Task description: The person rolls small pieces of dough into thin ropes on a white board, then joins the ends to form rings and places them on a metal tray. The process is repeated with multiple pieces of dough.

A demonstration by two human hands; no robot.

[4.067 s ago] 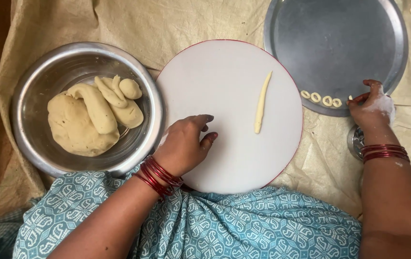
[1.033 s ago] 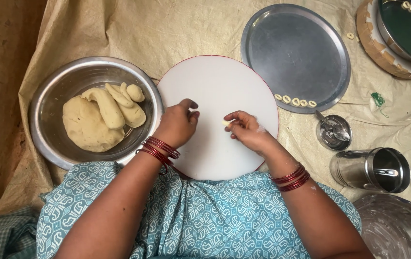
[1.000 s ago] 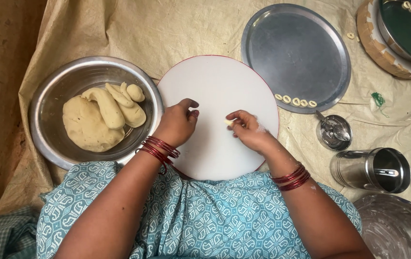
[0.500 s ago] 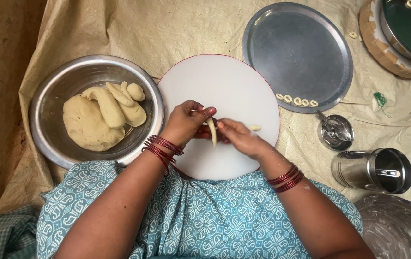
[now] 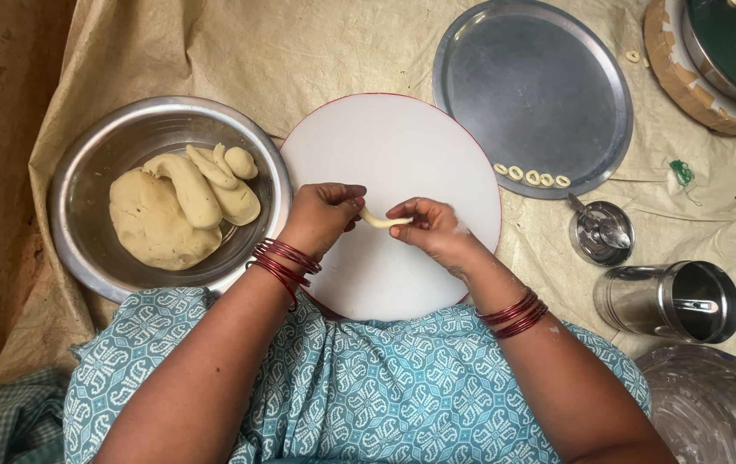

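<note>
Both hands are hovering over the round white board (image 5: 402, 146). The left hand (image 5: 321, 215) and right hand (image 5: 428, 225) are each pinching an end of a thin dough strip (image 5: 383, 221).

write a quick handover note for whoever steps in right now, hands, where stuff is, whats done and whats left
Left hand: pinching one end of a thin dough strip above the round white board.
Right hand: pinching the other end of that strip.
Steel bowl, left of the board: large dough lump with several rolled pieces resting on it.
Done: five small dough rings sit in a row near the edge of the flat steel tray; one more lies on the cloth beyond it.
Left: the held strip is not yet a ring; most dough is unshaped.
</note>
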